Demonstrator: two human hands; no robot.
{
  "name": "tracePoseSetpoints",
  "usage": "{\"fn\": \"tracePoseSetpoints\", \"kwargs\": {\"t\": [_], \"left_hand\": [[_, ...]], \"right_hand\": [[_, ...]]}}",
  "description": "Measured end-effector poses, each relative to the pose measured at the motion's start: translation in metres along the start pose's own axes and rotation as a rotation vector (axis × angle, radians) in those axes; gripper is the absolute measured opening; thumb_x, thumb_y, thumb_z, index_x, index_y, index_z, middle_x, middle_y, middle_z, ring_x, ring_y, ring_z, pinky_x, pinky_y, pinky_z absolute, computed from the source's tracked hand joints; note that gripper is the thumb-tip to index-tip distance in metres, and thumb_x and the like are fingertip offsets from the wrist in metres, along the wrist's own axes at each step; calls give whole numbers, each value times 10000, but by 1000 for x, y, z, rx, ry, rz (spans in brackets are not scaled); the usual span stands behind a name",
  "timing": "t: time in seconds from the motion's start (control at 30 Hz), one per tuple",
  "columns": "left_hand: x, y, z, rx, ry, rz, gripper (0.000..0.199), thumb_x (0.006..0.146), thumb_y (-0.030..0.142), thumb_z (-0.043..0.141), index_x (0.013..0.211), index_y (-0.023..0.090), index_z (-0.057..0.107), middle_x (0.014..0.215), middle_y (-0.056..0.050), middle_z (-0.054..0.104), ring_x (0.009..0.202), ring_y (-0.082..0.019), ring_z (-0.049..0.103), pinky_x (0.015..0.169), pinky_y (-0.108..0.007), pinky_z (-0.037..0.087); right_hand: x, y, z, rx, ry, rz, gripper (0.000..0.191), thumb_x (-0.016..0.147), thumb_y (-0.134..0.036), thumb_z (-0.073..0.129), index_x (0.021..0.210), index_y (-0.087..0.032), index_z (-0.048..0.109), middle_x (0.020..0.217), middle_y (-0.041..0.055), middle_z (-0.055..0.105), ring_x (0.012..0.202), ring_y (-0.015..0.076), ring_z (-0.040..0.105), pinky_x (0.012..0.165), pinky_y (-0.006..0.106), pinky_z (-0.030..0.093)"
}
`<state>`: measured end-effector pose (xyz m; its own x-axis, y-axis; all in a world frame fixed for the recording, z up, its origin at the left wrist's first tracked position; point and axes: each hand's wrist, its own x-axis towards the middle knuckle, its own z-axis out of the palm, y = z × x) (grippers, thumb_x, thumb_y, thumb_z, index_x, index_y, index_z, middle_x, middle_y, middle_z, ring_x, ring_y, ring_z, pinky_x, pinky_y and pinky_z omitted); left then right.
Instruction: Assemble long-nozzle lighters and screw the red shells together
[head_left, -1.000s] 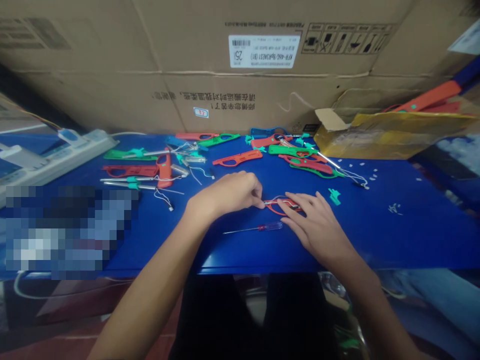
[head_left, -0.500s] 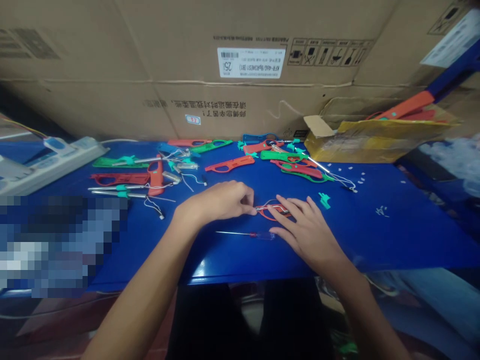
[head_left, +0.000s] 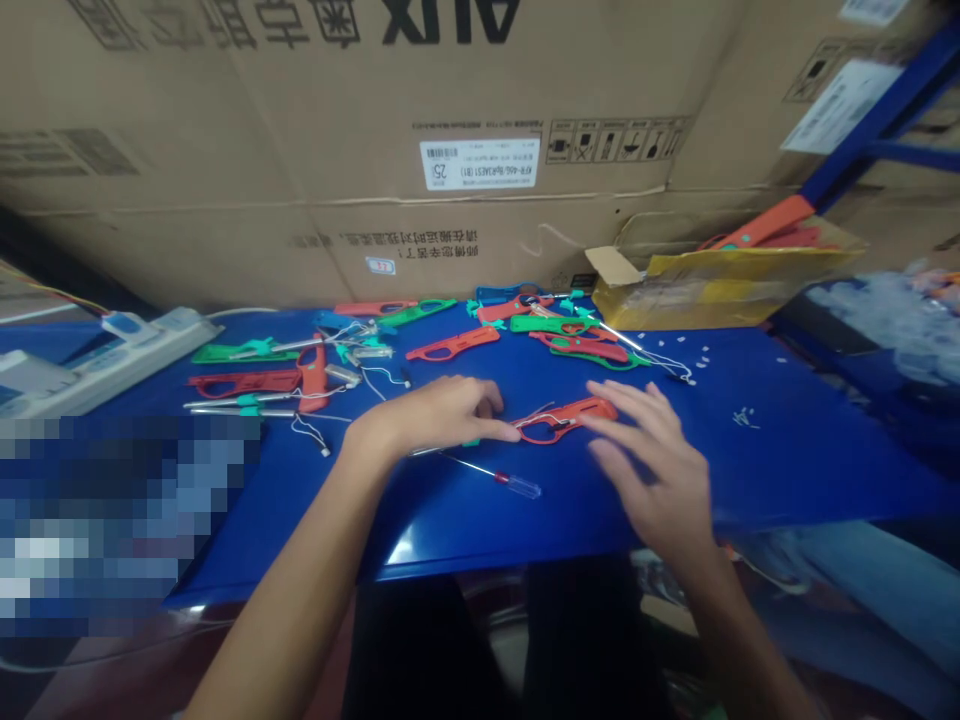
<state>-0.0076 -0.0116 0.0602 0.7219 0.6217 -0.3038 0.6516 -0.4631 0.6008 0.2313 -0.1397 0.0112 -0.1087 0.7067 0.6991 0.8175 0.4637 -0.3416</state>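
Observation:
In the head view, my left hand (head_left: 442, 415) is low over the table, its thumb and forefinger apart. The thumb tip is at the left end of a red lighter half-shell (head_left: 577, 415), where thin wires run. Under this hand show part of a metal rod (head_left: 427, 451) and a bit of a green plastic piece (head_left: 472, 441); most of both is hidden. My right hand (head_left: 660, 465) has spread fingers at the shell's right end; whether they touch it is unclear. A screwdriver (head_left: 519, 486) with a clear handle lies in front of the hands.
Red and green lighter shells (head_left: 454, 344) and metal rods with wires (head_left: 255, 403) lie behind and left. A power strip (head_left: 157, 345) is at the left. A taped box (head_left: 697, 290) of red lighter parts stands back right. Large cartons (head_left: 315, 240) wall the back.
The view has tilted up. My right hand has drawn off the red shell to its right, uncovering more of it. My left thumb and forefinger have parted. The screwdriver lies at a different angle.

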Motion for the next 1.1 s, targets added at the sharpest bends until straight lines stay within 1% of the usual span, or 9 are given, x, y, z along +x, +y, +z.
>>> {"fn": "tracePoseSetpoints", "kwargs": {"t": [0.1, 0.23, 0.37, 0.53, 0.63, 0.73, 0.83, 0.97, 1.1], "left_hand": [[0, 0, 0, -26, -3, 29, 575, 850, 727, 605, 1049, 196, 698, 911, -43, 722, 767, -175, 638, 607, -255, 393], [1, -1, 1, -20, 16, 68, 518, 838, 644, 679, 1096, 195, 688, 959, -45, 729, 772, -162, 642, 614, -243, 408], [3, -1, -1, -26, 32, 118, 437, 957, 582, 548, 1035, 186, 714, 968, -45, 735, 825, -165, 656, 682, -254, 441], [18, 7, 3, -105, 347, 290, 420, 1033, 490, 458, 911, 162, 690, 881, -32, 724, 813, -155, 654, 778, -277, 472], [26, 7, 7, 22, 469, 362, 387, 1036, 458, 480, 903, 163, 692, 895, -37, 717, 829, -162, 638, 798, -295, 460], [25, -2, 8, 89, 436, 375, 344, 1023, 452, 523, 972, 168, 711, 970, -49, 723, 872, -168, 638, 816, -300, 452], [17, -13, 8, 20, 338, 357, 315, 982, 469, 598, 992, 177, 715, 991, -46, 722, 876, -160, 642, 798, -285, 455], [12, -18, 9, -42, 132, 308, 320, 950, 479, 643, 1072, 191, 713, 976, -46, 722, 830, -152, 629, 755, -276, 444], [13, -18, 7, 17, 71, 303, 259, 961, 456, 635, 972, 214, 726, 927, -20, 726, 919, -172, 604, 926, -332, 389]], "right_hand": [[5, 23, -19, -54, 59, 176, 195, 988, -296, 589, 1127, -257, 720, 1182, 77, 751, 1147, 256, 675, 1070, 502, 472], [10, 70, -32, -128, -217, 224, 333, 1006, -376, 513, 1226, -209, 699, 1266, 128, 711, 1202, 300, 647, 1062, 525, 478], [17, 97, -38, -42, -484, 136, 351, 991, -421, 521, 1228, -234, 701, 1283, 110, 699, 1198, 300, 646, 1028, 515, 502], [56, 103, -41, 1, -639, 57, 309, 956, -373, 555, 1163, -201, 706, 1061, 99, 745, 806, 228, 693, 756, 398, 559], [95, 101, -30, -56, -491, -29, 313, 927, -353, 599, 1171, -191, 708, 1049, 104, 722, 855, 244, 672, 798, 409, 526], [121, 95, -10, 27, -382, -67, 331, 917, -347, 622, 1194, -185, 705, 1122, 119, 677, 882, 234, 641, 819, 405, 505], [123, 92, 7, 299, -531, 35, 335, 858, -407, 706, 1129, -212, 728, 1070, 79, 676, 781, 179, 596, 741, 356, 506], [107, 96, 9, 634, -673, 345, 377, 780, -438, 796, 1077, -215, 734, 962, 35, 686, 742, 143, 572, 676, 305, 491], [100, 94, 8, 739, -856, 345, 235, 786, -390, 806, 917, -209, 735, 953, 27, 694, 763, 140, 602, 670, 290, 485]]}}
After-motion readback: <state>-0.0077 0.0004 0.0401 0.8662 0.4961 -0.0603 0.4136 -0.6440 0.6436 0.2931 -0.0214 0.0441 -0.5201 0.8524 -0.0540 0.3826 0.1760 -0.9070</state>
